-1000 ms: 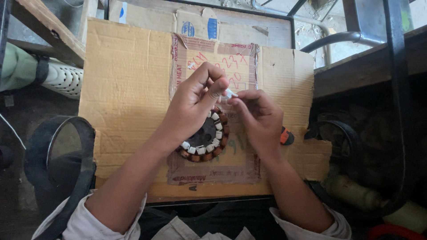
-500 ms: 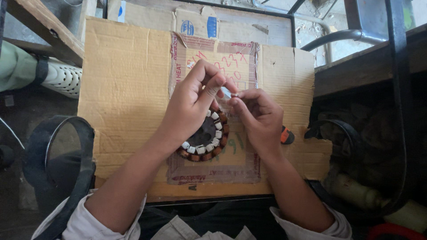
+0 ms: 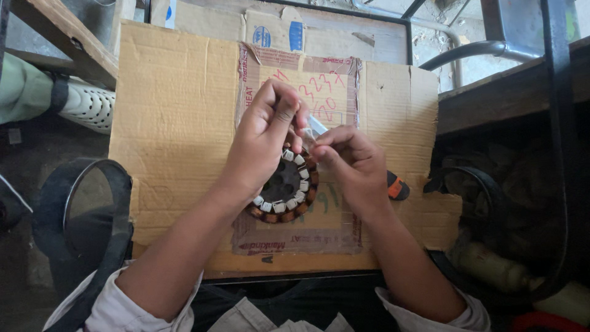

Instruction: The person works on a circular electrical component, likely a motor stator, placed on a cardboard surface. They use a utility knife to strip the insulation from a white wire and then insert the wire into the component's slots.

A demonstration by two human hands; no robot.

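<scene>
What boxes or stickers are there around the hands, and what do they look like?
Flattened cardboard box: brown sheet under both hands, with red scribbles and tape strips.
Second cardboard piece: flat, brown, behind the first, at the top.
Blue label: small upright rectangle on that far piece.
Blue oval mark: just left of the label.
No screens or signs.

Left hand [image 3: 265, 138] covers approx. the upper-left half of the wound ring [image 3: 289, 197]; can't tell how it sits underneath. Small clear strip [image 3: 316, 126] pinched betw. both hands, too small to tell what it is. Right hand [image 3: 353, 166] hides most of the black-and-orange tool [image 3: 396, 185], only its end shows. Black hoop [image 3: 86, 215] at left partly behind forearm. Elbows cut off by bottom edge. Red thing [image 3: 541, 323] bottom right cut off by edge.
</scene>
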